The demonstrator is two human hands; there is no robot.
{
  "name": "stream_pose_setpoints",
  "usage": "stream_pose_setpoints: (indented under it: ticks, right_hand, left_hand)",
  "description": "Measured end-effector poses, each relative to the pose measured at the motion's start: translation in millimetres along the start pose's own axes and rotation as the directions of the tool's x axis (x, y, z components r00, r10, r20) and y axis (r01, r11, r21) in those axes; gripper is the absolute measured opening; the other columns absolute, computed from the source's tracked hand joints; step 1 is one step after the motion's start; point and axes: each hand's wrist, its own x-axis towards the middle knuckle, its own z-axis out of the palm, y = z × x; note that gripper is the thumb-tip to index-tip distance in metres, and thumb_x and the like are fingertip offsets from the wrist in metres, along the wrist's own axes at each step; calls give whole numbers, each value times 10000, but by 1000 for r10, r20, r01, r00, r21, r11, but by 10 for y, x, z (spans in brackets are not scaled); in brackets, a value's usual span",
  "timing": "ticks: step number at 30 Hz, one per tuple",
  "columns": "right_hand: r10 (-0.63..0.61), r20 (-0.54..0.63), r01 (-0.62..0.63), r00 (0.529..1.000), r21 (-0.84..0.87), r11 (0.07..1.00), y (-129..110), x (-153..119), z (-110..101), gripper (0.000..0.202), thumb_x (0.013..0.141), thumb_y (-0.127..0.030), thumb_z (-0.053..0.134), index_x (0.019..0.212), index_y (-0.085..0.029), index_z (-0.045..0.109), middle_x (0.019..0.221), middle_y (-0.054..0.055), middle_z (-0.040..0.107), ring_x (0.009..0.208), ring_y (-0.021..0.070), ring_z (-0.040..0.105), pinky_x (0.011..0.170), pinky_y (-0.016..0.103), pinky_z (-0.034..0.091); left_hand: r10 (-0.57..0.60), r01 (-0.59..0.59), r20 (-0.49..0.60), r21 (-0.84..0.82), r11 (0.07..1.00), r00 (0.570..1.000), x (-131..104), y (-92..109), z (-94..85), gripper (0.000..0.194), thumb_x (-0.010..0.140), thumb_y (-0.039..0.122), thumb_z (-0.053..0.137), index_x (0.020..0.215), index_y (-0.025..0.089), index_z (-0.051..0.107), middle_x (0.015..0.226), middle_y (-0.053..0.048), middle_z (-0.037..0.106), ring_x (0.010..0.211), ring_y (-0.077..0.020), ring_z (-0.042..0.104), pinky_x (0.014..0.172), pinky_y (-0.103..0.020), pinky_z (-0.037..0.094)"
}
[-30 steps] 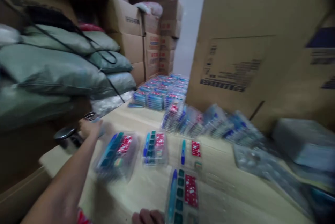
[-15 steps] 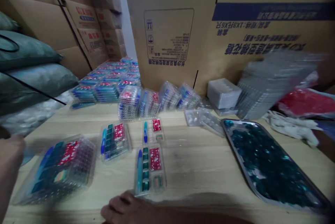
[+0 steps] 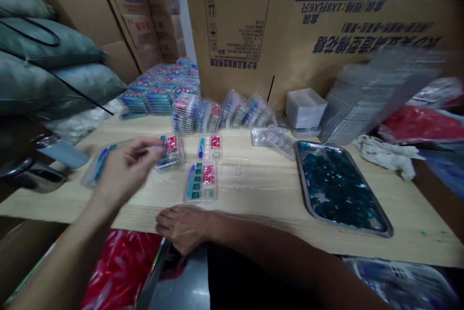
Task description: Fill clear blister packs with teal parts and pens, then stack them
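Observation:
My left hand (image 3: pixel 132 165), blurred, reaches over the left of the table, thumb and fingertips drawn together at a small stack of clear blister packs (image 3: pixel 172 148). Anything between those fingertips is too small to make out. Behind that hand, a larger pack stack (image 3: pixel 94 165) is partly hidden. My right hand (image 3: pixel 181 228) rests at the table's front edge with fingers loosely curled and nothing visible in them. Just beyond it lies a pack (image 3: pixel 201 182) holding a blue pen, green pieces and a red patterned piece. A similar pack (image 3: pixel 209 147) without green pieces lies behind.
A metal tray (image 3: pixel 306 189) of dark green pieces stands at right. Empty clear trays (image 3: pixel 273 140), a white glove (image 3: pixel 387 153) and tall stacked plastic trays (image 3: pixel 366 92) are near a large carton (image 3: pixel 239 20). Filled packs (image 3: pixel 163 87) pile up at back left; a metal pot (image 3: pixel 36 177) stands far left.
My left hand has moved right, from the left edge to the small stack. The view has tilted down, showing the table's front edge. My right hand stays near the front edge.

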Motion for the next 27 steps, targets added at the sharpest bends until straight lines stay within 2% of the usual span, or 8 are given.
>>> stream_pose_setpoints:
  ticks: [3,8,10,13,16,21,25,27]
  right_hand:
    - [-67,-54,66,996,-10,998,-241,-329,-74,313,888,-313,476,1083,-104,604,1093,116,617,964,212,531,899,344,394]
    - [250,-113,-248,962,31,968,-374,-1075,-124,158,785,-279,540,856,-168,626,836,57,599,819,208,502,793,375,393]
    - [461,-149,-458,875,51,887,-265,-1258,-161,167,772,-242,538,880,-159,635,897,88,611,885,227,511,823,395,393]
    - [695,-188,-696,694,72,714,-56,-1387,-220,396,815,-223,517,1188,-113,592,1235,164,570,1160,284,461,970,449,354]
    - [764,-130,-768,631,33,640,65,-1487,-244,534,897,-251,469,1403,-81,441,1457,191,427,1366,332,296,1077,494,273]
    - [723,-9,-723,691,-16,691,44,-1768,-291,482,869,-164,500,1346,-92,490,1367,196,496,1270,314,388,1025,461,359]
    - [682,-35,-683,730,4,731,-20,-1967,-465,402,857,-85,478,1251,-108,558,1204,162,583,1116,263,483,1000,407,405]
    - [667,-79,-668,741,16,744,-42,-2033,-555,379,883,-98,464,1249,-119,560,1225,148,585,1121,245,495,1026,383,400]
  left_hand:
    - [76,-67,162,-60,996,984,-486,70,385,301,873,463,552,972,215,690,974,-33,727,897,-209,665,756,-295,529]
    - [201,-224,135,177,958,970,-937,-115,1130,279,925,347,472,1015,197,690,1097,-97,705,1076,-259,641,962,-405,509]
    - [230,-258,134,261,930,964,-1025,-184,1409,332,922,332,482,1147,165,661,1259,-137,649,1249,-305,548,1053,-460,456]
    - [200,-239,143,358,903,969,-1135,-227,1712,428,930,289,463,1319,147,569,1403,-155,560,1369,-345,431,1098,-535,401]
    - [182,-233,155,447,864,971,-1228,-302,1793,507,887,141,438,1387,156,516,1459,-140,512,1401,-355,390,1123,-551,362]
    - [208,-240,120,485,841,971,-1261,-453,1587,548,844,98,446,1386,152,504,1444,-161,517,1415,-365,363,1108,-558,377]
    - [376,-373,59,330,867,925,-1199,-149,1578,608,890,168,483,1483,217,358,1459,-133,498,1457,-335,292,1127,-571,351]
    - [464,-481,127,210,851,877,-1149,98,1697,705,892,162,491,1542,237,227,1530,-118,415,1480,-308,244,1154,-542,327]
